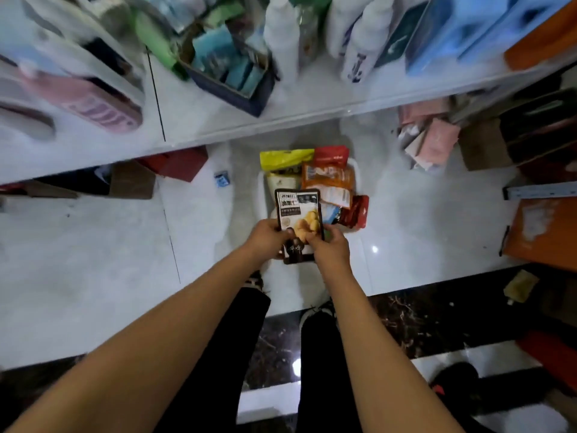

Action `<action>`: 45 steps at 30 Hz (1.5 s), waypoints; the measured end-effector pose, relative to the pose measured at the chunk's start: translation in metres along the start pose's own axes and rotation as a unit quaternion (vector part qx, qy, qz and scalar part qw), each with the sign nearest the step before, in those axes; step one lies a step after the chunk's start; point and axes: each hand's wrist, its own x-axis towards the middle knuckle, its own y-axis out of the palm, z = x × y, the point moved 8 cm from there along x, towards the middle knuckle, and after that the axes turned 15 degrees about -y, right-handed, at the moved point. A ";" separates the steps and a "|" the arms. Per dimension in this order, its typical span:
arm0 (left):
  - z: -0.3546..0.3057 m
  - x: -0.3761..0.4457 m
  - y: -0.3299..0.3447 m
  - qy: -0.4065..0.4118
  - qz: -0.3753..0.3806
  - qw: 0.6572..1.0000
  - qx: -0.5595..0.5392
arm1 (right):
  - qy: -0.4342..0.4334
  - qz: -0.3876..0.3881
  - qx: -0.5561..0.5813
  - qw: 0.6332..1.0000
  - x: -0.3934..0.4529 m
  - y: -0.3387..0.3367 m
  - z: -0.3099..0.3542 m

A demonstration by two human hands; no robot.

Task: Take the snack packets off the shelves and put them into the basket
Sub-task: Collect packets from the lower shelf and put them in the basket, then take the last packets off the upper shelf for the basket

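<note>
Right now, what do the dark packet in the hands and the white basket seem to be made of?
Dark packet: probably printed plastic film with a glossy finish; it looks thin and flat, with a sealed top edge. Basket: probably moulded white plastic, judging by its smooth rounded rim; blur leaves this uncertain.

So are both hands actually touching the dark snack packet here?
Touching. The head view shows the left hand and right hand both pinching the dark snack packet at its lower edge, above the basket.

Dark brown packet printed with white panels and yellow nuts, at centre. Yellow packet at 12 o'clock of it, red packet and orange packet toward 1 o'clock. White basket. Glossy white floor.
</note>
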 end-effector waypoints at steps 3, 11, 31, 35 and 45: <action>0.014 0.061 -0.004 -0.015 -0.051 0.998 0.016 | 0.005 0.032 -0.040 0.999 0.034 0.024 -0.046; 0.013 0.168 -0.007 -0.018 -0.094 0.993 0.070 | -0.030 0.058 -0.104 0.992 0.122 0.070 -0.105; -0.176 -0.075 0.054 0.308 -0.138 0.829 0.445 | -0.174 -0.008 -0.355 0.918 0.038 -0.096 0.107; -0.276 -0.234 0.097 0.439 -0.156 0.784 0.411 | -0.265 -0.100 -0.388 0.877 -0.029 -0.170 0.239; -0.395 -0.649 0.097 0.730 -0.175 0.580 0.318 | -0.472 -0.336 -0.351 0.736 -0.241 -0.290 0.536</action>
